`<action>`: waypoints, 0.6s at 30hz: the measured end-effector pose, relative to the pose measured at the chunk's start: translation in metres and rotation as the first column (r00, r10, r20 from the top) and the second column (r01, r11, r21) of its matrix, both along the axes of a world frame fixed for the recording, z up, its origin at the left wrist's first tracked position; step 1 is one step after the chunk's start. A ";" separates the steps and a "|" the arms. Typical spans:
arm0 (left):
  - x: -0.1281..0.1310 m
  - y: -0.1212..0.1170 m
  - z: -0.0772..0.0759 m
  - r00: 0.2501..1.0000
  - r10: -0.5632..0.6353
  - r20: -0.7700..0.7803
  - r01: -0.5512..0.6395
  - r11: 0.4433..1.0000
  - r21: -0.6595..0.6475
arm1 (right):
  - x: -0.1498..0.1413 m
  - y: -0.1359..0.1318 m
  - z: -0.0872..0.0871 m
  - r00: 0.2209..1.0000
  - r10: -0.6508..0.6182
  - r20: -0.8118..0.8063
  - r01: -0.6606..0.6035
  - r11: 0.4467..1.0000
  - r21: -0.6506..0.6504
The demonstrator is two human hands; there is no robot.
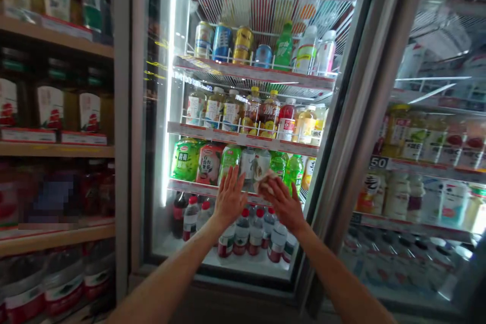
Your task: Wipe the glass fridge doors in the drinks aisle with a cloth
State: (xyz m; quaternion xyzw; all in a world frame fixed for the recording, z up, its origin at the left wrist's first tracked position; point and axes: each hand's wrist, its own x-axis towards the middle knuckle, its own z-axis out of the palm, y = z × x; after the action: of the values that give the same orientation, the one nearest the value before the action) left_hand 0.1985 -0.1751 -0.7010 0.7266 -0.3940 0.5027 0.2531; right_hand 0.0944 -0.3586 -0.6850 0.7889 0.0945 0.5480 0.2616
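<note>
My left hand is raised with flat, spread fingers in front of the open drinks cooler, near the clear bottles on the third shelf. My right hand is beside it, fingers closed on a small crumpled whitish cloth or tissue, close to the front rail of that shelf. Green bottles stand to the left on the same shelf. Red-capped water bottles fill the bottom level below my hands.
The open glass door swings out to the right, with more drinks seen through it. Upper shelves hold cans and juice bottles. Wooden shelves with jars and bottles stand at left.
</note>
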 end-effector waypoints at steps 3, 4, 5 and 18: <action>0.000 0.006 -0.008 1.000 0.007 0.011 -0.007 0.999 0.042 | -0.013 -0.027 0.038 0.964 -0.128 0.231 0.083 0.978 0.193; -0.001 0.007 -0.011 1.000 0.012 0.010 -0.012 0.999 0.051 | -0.015 -0.032 0.045 0.940 -0.179 0.291 0.101 0.960 0.263; -0.003 0.007 -0.014 1.000 0.018 0.007 -0.019 0.998 0.058 | -0.015 -0.034 0.046 0.924 -0.212 0.318 0.112 0.946 0.305; 0.004 0.033 -0.029 0.996 0.082 -0.033 -0.079 0.993 0.091 | 0.001 -0.011 0.016 0.967 -0.099 0.235 0.032 0.961 0.276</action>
State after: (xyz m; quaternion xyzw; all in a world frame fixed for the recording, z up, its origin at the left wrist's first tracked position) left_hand 0.2026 -0.1424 -0.7298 0.7617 -0.3820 0.4807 0.2069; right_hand 0.0952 -0.3698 -0.6692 0.7455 -0.0406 0.6406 0.1796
